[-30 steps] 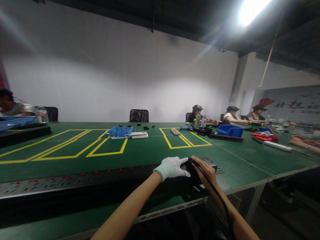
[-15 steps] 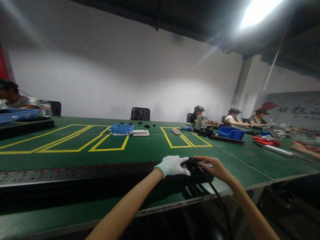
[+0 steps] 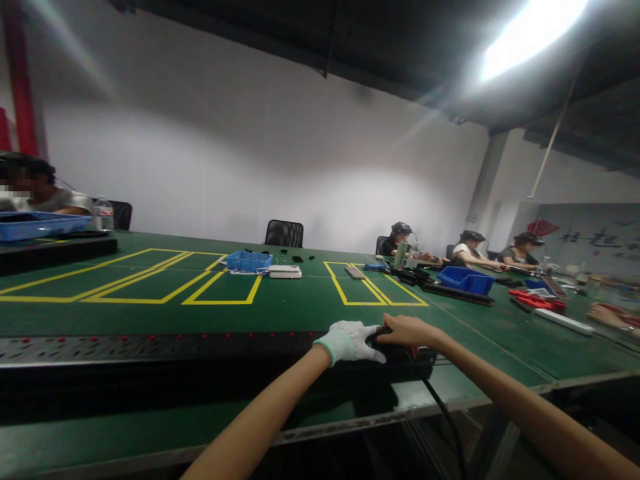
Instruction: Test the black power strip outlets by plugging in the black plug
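My left hand (image 3: pixel 353 341), in a white glove, rests with curled fingers on the right end of a long black power strip (image 3: pixel 150 345) dotted with red lights. My bare right hand (image 3: pixel 406 329) is closed over a black plug (image 3: pixel 381 335) pressed against that same end, touching the gloved fingers. A black cable (image 3: pixel 443 413) runs from under my right hand down past the table's front edge. The plug is mostly hidden by both hands.
The green table (image 3: pixel 280 307) carries yellow marked boxes, a blue tray (image 3: pixel 247 261) beside a white device (image 3: pixel 285 271), and a blue bin (image 3: pixel 468 280). Other people sit at the far right (image 3: pixel 467 245) and far left (image 3: pixel 35 190). An empty black chair (image 3: pixel 283 234) stands behind.
The view has tilted up and shifted. My right hand has turned from gripping the plug's side to lying over its top; the left hand has stayed on the strip's end.
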Action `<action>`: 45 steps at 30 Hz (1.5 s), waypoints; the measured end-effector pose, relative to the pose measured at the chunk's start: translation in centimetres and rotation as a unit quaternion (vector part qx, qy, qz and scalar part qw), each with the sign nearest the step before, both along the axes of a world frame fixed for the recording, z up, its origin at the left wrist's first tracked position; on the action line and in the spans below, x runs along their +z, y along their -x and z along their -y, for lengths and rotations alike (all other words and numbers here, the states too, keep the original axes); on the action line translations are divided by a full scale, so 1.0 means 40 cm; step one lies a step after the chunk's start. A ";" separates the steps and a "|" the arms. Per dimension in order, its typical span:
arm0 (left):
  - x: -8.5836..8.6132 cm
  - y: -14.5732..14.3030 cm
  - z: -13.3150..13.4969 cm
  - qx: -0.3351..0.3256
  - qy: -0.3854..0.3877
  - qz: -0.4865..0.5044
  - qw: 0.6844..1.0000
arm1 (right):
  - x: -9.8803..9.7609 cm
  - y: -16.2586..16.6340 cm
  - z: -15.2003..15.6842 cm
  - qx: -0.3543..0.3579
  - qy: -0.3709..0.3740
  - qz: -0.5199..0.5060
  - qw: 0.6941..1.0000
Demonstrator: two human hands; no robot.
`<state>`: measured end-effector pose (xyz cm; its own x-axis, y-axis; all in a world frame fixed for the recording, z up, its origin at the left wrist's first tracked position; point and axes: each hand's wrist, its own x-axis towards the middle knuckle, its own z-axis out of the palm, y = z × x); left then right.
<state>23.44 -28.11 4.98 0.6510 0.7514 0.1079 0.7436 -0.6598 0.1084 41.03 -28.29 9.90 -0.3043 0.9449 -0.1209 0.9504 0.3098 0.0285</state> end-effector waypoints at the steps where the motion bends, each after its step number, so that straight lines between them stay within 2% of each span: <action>1: 0.000 0.001 0.001 -0.001 0.002 0.000 1.000 | -0.003 -0.001 -0.004 0.001 0.000 -0.004 1.000; 6: -0.001 0.002 0.003 0.007 0.003 -0.001 1.000 | -0.015 -0.007 -0.012 -0.007 0.000 -0.032 0.999; 12: 0.002 0.000 0.001 0.005 0.014 -0.004 1.000 | -0.020 -0.015 0.011 -0.013 -0.055 -0.068 0.996; 16: 0.003 0.000 0.002 -0.004 0.005 0.002 1.000 | -0.048 -0.013 0.012 -0.011 -0.090 -0.089 0.992; 19: 0.000 0.001 0.002 -0.009 0.001 0.001 1.000 | -0.050 -0.008 0.004 -0.021 -0.095 -0.150 0.984; 21: -0.002 0.002 0.001 -0.005 0.002 0.000 1.000 | 0.001 -0.020 0.007 -0.040 -0.117 -0.232 0.965; 22: -0.003 0.002 0.000 -0.002 0.004 0.000 1.000 | 0.049 -0.036 0.013 -0.048 -0.140 -0.258 0.955; 23: -0.005 0.002 0.000 0.001 0.004 0.000 1.000 | 0.110 -0.058 0.023 -0.061 -0.172 -0.288 0.940; 26: -0.008 0.000 -0.003 0.006 0.005 0.001 1.000 | 0.335 -0.145 0.071 -0.105 -0.280 -0.353 0.887; 27: -0.009 -0.001 -0.005 0.006 0.006 0.000 1.000 | 0.404 -0.171 0.090 -0.105 -0.315 -0.371 0.867; 28: -0.010 -0.003 -0.006 0.005 0.007 0.000 1.000 | 0.461 -0.190 0.109 -0.091 -0.359 -0.408 0.835; 30: -0.010 -0.006 -0.006 0.006 0.010 -0.003 1.000 | 0.521 -0.199 0.142 -0.063 -0.398 -0.445 0.800; 31: -0.010 -0.007 -0.005 0.008 0.010 -0.005 1.000 | 0.521 -0.190 0.153 -0.057 -0.402 -0.453 0.794; 32: -0.009 -0.006 -0.002 0.011 0.010 -0.008 1.000 | 0.502 -0.171 0.159 -0.050 -0.394 -0.457 0.796; 33: -0.008 -0.004 0.001 0.013 0.009 -0.010 1.000 | 0.467 -0.146 0.158 -0.031 -0.359 -0.457 0.813; 34: -0.007 0.002 0.004 0.015 0.007 -0.012 1.000 | 0.420 -0.117 0.151 -0.007 -0.297 -0.449 0.843; 37: -0.005 0.035 0.016 0.011 -0.002 -0.006 1.000 | 0.242 -0.024 0.100 -0.002 -0.123 -0.383 0.916; 40: -0.002 0.087 0.024 0.001 0.009 0.005 1.000 | 0.085 0.041 0.040 0.025 -0.045 -0.324 0.945; 42: 0.002 0.120 0.028 -0.005 0.028 0.003 1.000 | 0.018 0.062 0.014 0.029 -0.036 -0.283 0.958; 45: 0.006 0.152 0.033 -0.011 0.029 -0.002 1.000 | -0.025 0.065 -0.002 0.024 -0.014 -0.239 0.971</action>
